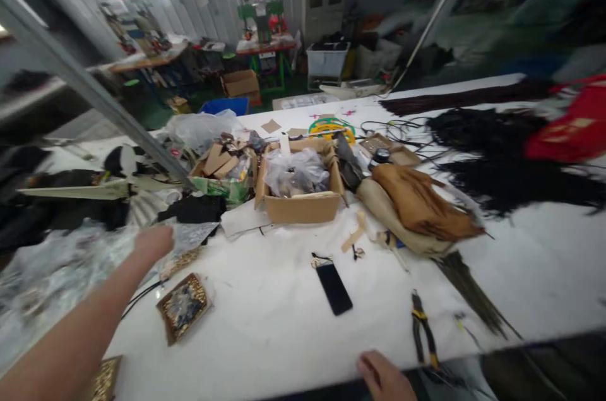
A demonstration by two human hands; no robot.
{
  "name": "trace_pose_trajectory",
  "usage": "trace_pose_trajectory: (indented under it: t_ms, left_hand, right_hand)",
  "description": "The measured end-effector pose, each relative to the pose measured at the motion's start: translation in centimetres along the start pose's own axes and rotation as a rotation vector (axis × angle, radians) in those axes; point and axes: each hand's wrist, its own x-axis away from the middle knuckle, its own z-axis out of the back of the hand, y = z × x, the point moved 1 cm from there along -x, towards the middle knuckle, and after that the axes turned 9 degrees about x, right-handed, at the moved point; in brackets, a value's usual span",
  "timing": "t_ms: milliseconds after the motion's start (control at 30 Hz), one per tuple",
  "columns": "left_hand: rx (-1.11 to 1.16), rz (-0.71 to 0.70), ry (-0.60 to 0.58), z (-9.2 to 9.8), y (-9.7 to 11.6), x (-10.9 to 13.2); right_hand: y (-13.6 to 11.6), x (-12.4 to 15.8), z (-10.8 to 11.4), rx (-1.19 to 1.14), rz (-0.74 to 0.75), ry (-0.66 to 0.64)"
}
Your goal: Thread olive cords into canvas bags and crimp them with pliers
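Note:
My left hand (155, 242) reaches over the clear plastic bags (71, 275) at the left of the white table (265, 338); blur hides its fingers and anything in them. Near it lies a small open box of gold-coloured pieces (184, 307). At the front edge, my right hand (386, 377) rests with thumb and fingers partly visible, apart from the tools; whether it holds anything is not clear. A black phone (334, 288) lies ahead of it. Pliers with black and yellow handles (423, 331) lie to its right.
A cardboard box with plastic bags (303, 205) stands mid-table beside a box of scraps (225, 170). Brown and beige cloth bundles (421, 199) lie right of it, with black cords (525, 183) beyond. A metal pole (99, 88) slants across the left.

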Motion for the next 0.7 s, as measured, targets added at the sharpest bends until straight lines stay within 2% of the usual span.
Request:
trace_pose_trajectory:
  t_ms: [100,200,267,367,433,533,567,633,700]
  left_hand:
    - [-0.066,0.044,-0.057,-3.7,-0.7,-0.4]
    - [-0.094,0.066,-0.055,-6.7,-0.8,0.7]
    - [-0.11,0.112,-0.023,-7.8,-0.5,2.0]
    - [-0.127,0.165,0.055,-8.4,-0.1,5.1]
    - [-0.101,0.203,0.149,-8.8,-0.6,8.2]
    - [0.088,0.286,0.134,-10.6,-2.6,14.3]
    - [0.166,0.319,0.085,-11.6,-3.3,16.7]
    - [0.332,0.274,0.02,-13.7,-3.9,21.6]
    - [0.422,0.268,-0.09,-15.3,-3.3,26.3]
  right_hand:
    - [1.4,-0.5,-1.5,0.08,-0.106,-0.031]
    - [0.5,-3.4,-4.2,0.169,-0.198,-0.028]
    - [-1.0,-5.5,-6.2,0.214,-0.225,-0.059]
    - [-2.9,-7.8,-8.2,0.264,-0.254,-0.077]
    - [-3.6,-8.5,-8.8,0.282,-0.279,-0.059]
    - [-3.9,-8.7,-8.9,0.289,-0.286,-0.04]
    - [-3.8,-8.7,-8.8,0.289,-0.281,-0.039]
    - [-3.6,-8.5,-8.6,0.292,-0.268,-0.041]
    - [-3.1,-8.2,-8.3,0.295,-0.256,-0.045]
